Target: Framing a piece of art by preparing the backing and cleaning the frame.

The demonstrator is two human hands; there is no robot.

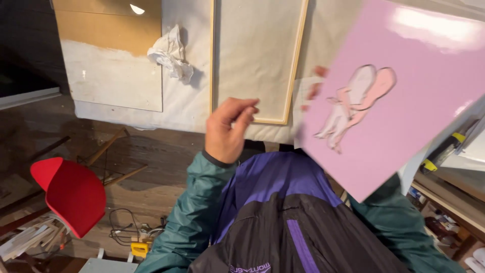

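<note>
cloth-covered table (187, 108) with crumpled white paper (171, 53), a wood-framed canvas (257, 55) and a brown board (108, 50)

Art workshop, stretched canvas (255, 55), wood scraps (25, 237), cluttered shelves (444, 202)

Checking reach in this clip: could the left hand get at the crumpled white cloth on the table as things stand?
Probably yes: the left hand is free and raised, the crumpled cloth lies uncovered, and nothing stands between them.

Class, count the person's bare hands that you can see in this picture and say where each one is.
2. The left hand is raised, empty, before the cloth-covered table. Only fingers of the right hand show, gripping the glossy pink board; the rest is hidden.
</note>
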